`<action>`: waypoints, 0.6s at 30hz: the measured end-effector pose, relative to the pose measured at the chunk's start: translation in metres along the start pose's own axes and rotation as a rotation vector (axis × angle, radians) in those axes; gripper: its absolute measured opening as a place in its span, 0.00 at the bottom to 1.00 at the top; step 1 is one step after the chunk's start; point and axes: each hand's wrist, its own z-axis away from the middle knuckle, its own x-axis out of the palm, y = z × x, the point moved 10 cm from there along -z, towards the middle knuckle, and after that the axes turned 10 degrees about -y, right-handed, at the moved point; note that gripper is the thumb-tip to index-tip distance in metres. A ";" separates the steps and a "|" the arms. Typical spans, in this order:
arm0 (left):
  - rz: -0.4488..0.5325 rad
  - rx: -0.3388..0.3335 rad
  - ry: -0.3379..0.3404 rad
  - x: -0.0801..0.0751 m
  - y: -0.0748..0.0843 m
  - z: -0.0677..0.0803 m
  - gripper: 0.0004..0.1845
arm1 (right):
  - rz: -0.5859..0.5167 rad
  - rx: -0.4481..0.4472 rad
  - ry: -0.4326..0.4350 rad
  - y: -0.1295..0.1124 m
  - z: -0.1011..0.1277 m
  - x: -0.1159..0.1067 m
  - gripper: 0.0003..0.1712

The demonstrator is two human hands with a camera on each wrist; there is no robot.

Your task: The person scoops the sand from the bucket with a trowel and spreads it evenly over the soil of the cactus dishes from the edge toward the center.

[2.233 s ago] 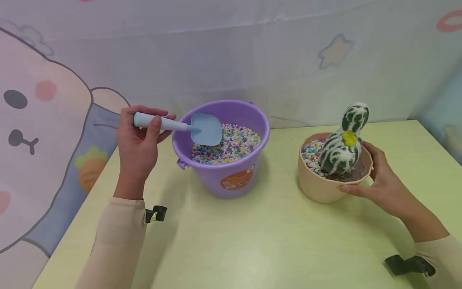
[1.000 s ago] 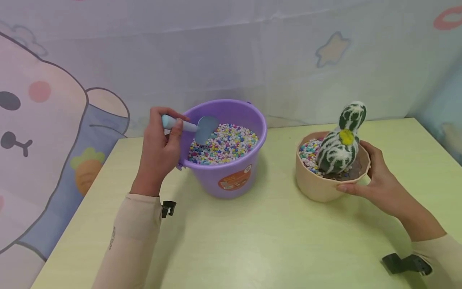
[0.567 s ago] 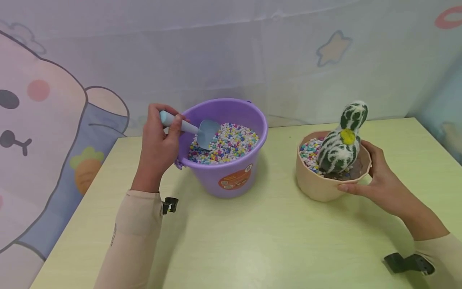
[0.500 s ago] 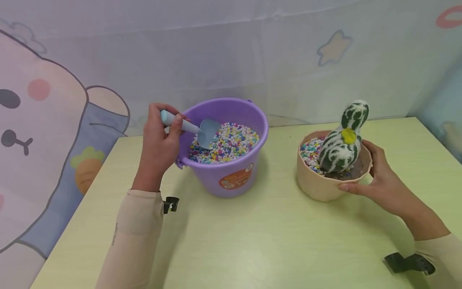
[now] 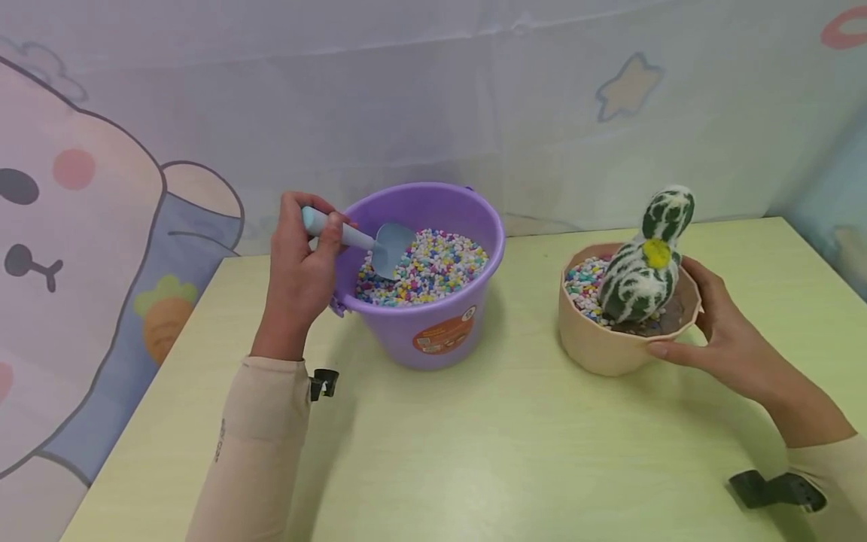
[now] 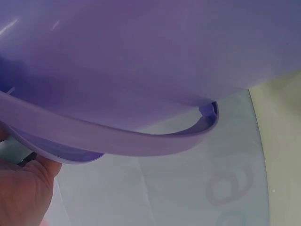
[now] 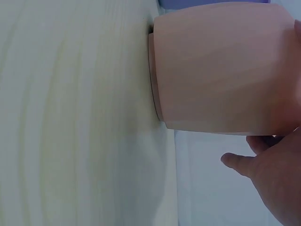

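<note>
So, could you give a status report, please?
Left hand gripping blue shovel, blade inside purple bucket. Right hand holding beige pot. Bucket rim between shovel and pot.

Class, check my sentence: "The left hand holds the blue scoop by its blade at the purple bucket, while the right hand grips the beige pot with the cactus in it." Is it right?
Not quite: the left hand holds the blue scoop by its handle, not its blade, as the head view shows. The rest stands.

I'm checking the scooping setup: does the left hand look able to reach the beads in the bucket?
Probably yes: the left hand holds the scoop, its blade at the open mouth of the purple bucket, and the beads lie exposed below.
</note>
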 end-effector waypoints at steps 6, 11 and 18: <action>0.016 0.003 0.008 0.000 0.000 -0.001 0.08 | 0.006 -0.020 -0.004 -0.001 -0.002 -0.002 0.62; 0.015 -0.002 0.014 -0.001 0.000 -0.001 0.08 | 0.004 -0.032 -0.008 -0.001 -0.002 -0.002 0.62; 0.000 -0.027 0.022 -0.002 -0.002 -0.002 0.08 | -0.033 -0.069 -0.023 0.000 -0.002 0.001 0.61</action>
